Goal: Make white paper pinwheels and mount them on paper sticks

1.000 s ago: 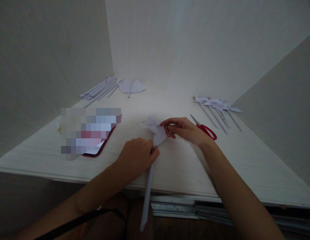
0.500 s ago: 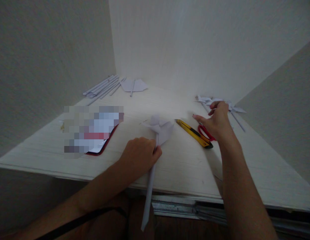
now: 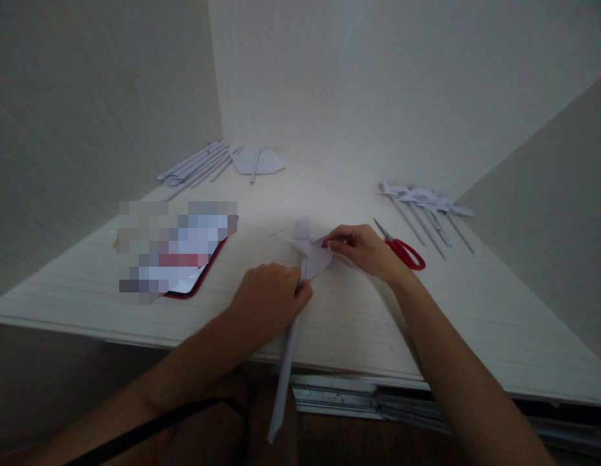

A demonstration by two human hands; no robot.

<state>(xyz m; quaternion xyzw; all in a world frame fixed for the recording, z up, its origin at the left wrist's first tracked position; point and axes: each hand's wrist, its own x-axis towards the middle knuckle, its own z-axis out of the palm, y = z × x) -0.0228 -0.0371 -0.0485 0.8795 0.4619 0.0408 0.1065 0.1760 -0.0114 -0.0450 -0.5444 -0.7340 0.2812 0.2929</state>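
A white paper pinwheel [image 3: 310, 251] lies on the pale wooden table [image 3: 475, 310], its rolled paper stick [image 3: 283, 382] hanging over the front edge. My left hand [image 3: 268, 298] is closed around the stick just below the pinwheel's head. My right hand [image 3: 363, 249] rests to the right of the head, its fingertips pinched on a paper blade. Whether those fingers also hold something small cannot be told.
Red-handled scissors [image 3: 404, 249] lie just right of my right hand. Several finished paper pinwheels [image 3: 426, 204] lie at the back right. Rolled paper sticks [image 3: 196, 165] and a folded sheet [image 3: 259, 162] sit at the back left. A blurred red-edged flat item [image 3: 176, 249] lies left.
My right hand has come back from near the scissors at the right to the pinwheel's head. The yellow knife seen half a second ago is out of sight. The left hand held still.
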